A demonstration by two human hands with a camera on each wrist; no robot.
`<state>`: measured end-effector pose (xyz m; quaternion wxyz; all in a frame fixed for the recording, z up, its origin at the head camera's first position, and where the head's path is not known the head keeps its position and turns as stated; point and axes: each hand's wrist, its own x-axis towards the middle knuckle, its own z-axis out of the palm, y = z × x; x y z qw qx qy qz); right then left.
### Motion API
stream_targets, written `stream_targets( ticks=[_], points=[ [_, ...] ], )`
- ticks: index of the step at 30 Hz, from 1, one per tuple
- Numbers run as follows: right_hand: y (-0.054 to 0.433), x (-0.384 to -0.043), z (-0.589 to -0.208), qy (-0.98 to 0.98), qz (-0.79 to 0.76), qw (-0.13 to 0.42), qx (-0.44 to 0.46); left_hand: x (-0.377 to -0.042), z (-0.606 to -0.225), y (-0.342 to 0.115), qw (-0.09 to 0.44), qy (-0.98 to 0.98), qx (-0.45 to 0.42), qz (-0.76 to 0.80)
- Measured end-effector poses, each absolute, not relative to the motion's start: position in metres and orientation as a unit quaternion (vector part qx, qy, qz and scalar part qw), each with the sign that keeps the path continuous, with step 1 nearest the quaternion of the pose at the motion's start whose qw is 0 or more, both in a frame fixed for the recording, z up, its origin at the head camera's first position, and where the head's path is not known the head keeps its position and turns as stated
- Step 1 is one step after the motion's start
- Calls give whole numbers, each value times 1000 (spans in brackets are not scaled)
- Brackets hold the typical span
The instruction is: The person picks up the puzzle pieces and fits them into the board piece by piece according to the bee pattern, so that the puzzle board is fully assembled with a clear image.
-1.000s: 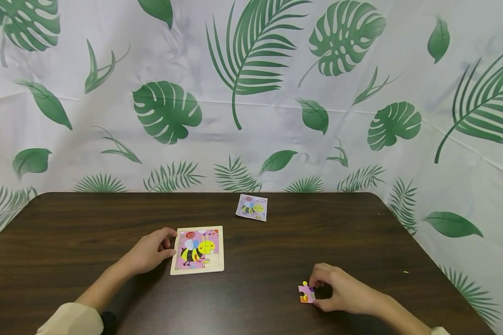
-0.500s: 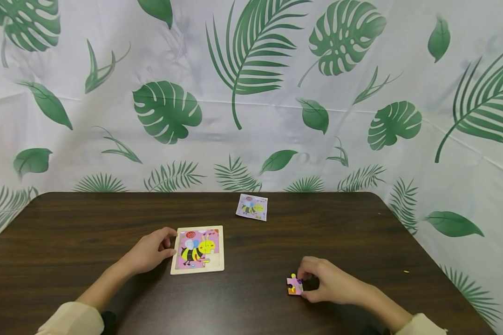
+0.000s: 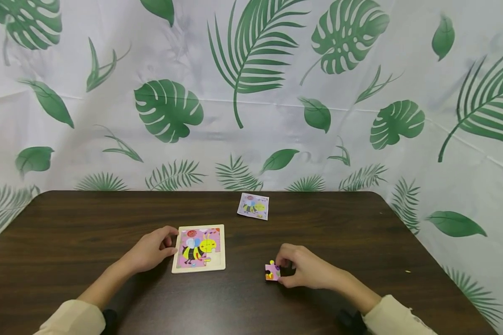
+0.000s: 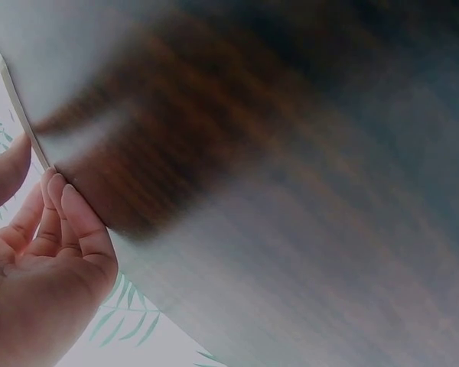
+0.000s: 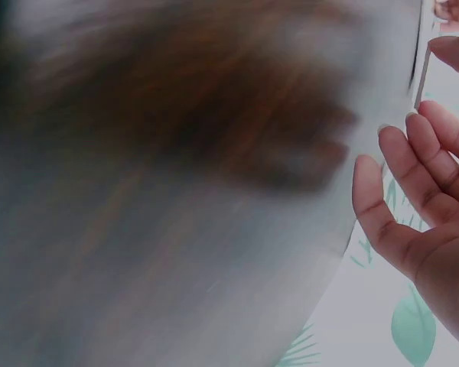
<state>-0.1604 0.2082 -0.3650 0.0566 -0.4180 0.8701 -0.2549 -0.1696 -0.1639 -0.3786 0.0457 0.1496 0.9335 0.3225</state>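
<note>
A square wooden bee jigsaw puzzle [image 3: 211, 228] lies left of centre on the table in the head view. Its lower right corner shows bare wood where the tray's floor is uncovered. My left hand [image 3: 151, 250] holds the tray's left edge, index finger near the upper corner and thumb lower down. To the right of the tray, my right hand [image 3: 303, 267] pinches a pink and yellow puzzle piece [image 3: 272, 271] by its right side, between thumb and fingers. In the right wrist view, the other fingers [image 5: 402, 160] of that hand spread loosely; the tray's edge shows in the left wrist view.
A small printed bee picture card [image 3: 253, 206] lies near the far edge of the dark wooden table [image 3: 339, 218]. Beyond the table hangs a white curtain [image 3: 268, 130] with green leaf prints. A tiny yellow bit [image 3: 408, 271] lies at the right.
My right hand has moved left and slightly away from me, bringing the puzzle piece closer to the tray. The left hand stays at the tray's left edge.
</note>
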Motion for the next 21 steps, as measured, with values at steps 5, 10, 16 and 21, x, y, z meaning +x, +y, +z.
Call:
stream_targets(
  ticks=[5, 10, 16, 21],
  points=[
    [191, -166, -363, 870, -258, 73, -414, -169, -377, -164, 46, 933, 153, 323],
    [171, -173, -363, 871, -253, 79, -414, -170, -377, -164, 48, 933, 152, 323],
    [142, -180, -362, 874, -249, 109, -403, -170, -379, -164, 45, 933, 151, 323],
    [121, -185, -364, 871, -246, 113, -409, -170, -378, -164, 45, 933, 151, 324]
  ],
)
